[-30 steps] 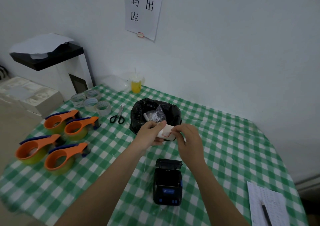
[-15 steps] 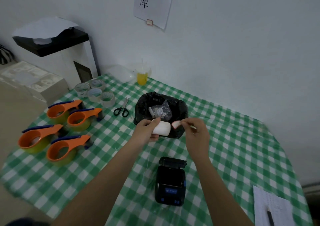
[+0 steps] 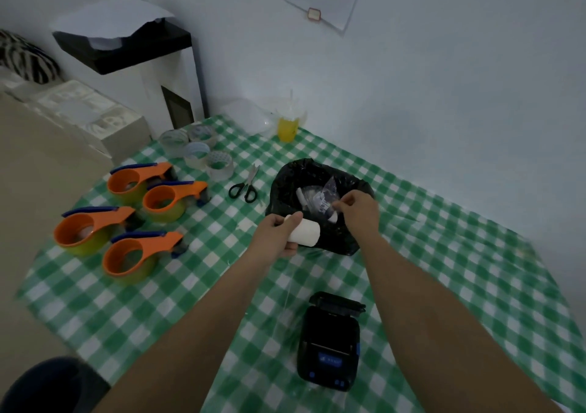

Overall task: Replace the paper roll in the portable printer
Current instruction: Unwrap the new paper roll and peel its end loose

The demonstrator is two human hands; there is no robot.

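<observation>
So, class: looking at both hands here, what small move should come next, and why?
Probably let go over the bin. The right hand is pinched above the black bin bag, seemingly holding a small scrap, while the left hand grips the white paper roll. The portable printer sits with its lid open, waiting.

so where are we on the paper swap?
Done: printer lid is open on the table. In hand: left hand holds the new paper roll; right hand is over the black bin bag, apparently dropping the peeled sticker. Left: seat the roll, close the lid.
</observation>
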